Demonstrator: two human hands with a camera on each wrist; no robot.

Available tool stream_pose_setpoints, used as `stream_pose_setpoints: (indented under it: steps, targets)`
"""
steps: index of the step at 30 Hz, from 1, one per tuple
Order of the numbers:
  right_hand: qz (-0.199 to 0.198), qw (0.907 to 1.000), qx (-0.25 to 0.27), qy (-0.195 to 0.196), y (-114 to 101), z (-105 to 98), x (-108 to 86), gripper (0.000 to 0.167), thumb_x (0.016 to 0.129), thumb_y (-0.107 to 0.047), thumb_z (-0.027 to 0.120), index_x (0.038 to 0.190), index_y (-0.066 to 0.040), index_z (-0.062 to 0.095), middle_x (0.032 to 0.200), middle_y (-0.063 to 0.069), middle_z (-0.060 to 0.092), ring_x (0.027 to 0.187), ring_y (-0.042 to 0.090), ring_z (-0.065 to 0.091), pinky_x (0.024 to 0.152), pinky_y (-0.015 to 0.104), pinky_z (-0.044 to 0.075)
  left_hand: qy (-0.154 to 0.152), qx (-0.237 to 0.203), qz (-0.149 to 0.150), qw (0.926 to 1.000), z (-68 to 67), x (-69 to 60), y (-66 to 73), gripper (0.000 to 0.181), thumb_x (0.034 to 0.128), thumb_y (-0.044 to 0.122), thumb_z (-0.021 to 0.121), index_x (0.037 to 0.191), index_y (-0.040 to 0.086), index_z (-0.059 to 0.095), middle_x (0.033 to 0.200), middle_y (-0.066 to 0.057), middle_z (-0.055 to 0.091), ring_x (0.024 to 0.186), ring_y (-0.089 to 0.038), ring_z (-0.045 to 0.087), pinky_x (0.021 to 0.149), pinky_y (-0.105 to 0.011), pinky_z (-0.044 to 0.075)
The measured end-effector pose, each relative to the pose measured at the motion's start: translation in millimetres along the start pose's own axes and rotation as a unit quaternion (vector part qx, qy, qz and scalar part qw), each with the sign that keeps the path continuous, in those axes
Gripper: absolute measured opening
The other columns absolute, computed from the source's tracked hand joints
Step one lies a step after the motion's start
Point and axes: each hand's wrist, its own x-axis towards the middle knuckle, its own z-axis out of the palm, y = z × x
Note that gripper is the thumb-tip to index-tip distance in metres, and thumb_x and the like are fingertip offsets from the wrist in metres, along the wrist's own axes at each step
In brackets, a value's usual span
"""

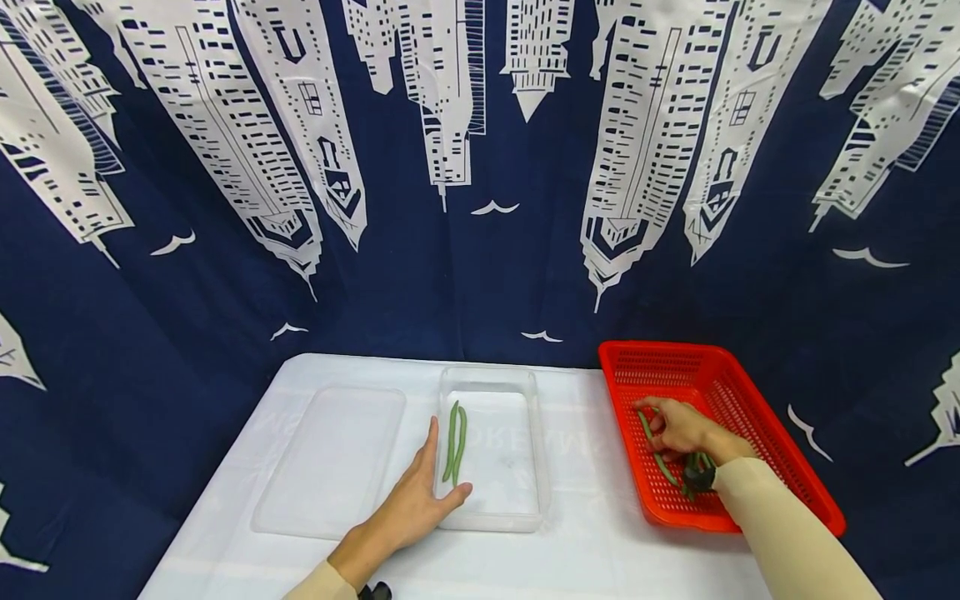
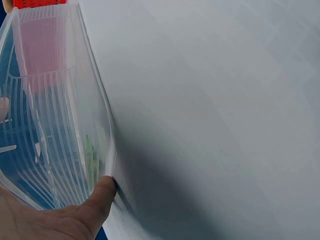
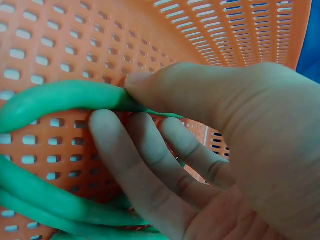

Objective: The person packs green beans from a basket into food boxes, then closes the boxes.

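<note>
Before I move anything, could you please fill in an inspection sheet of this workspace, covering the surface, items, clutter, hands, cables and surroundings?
Surface: white tablecloth, lightly creased.
Clear container: holds two green beans, lying along its left side.
Clear lid: flat on the cloth, left of the container, apart from it.
Red basket: right of the container, with loose green beans inside.
Clutter: nothing seen.
Left hand: at the container's near left corner, thumb and index finger extended.
Right hand: inside the basket, pinching one bean.
Cables: nothing seen.
Surroundings: navy backdrop printed with white buildings and birds.
</note>
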Motion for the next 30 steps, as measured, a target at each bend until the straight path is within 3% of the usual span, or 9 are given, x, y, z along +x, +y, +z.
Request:
stream_pose_setpoints:
  steps: [20, 30]
  targets:
    - [-0.002, 1.0000, -0.005, 0.006, -3, -3, -7.0, 0.079, 0.089, 0.015, 0.077, 0.164, 0.007, 0.053, 0.107, 0.022, 0.065, 0.078, 0.024, 0.068, 0.066, 0.041, 0.071, -0.001, 0.004, -0.008, 1.0000, -0.8, -1.0, 2.3, 0.122, 0.1074, 0.045, 0.083, 0.189, 0.017, -0.003, 0.191, -0.029, 0.025, 0.176, -0.053, 0.034, 0.139, -0.074, 0.034]
    - [-0.037, 0.9978, -0.040, 0.037, -12, -6, -12.7, 0.078, 0.086, 0.014, 0.078, 0.161, 0.010, 0.056, 0.111, 0.026, 0.076, 0.078, 0.023, 0.072, 0.064, 0.036, 0.067, 0.004, 0.010, -0.004, 0.9999, -0.2, -0.1, 1.3, 0.122, 0.1075, 0.045, 0.083, 0.189, 0.013, -0.002, 0.192, -0.029, 0.025, 0.176, -0.052, 0.033, 0.140, -0.072, 0.034]
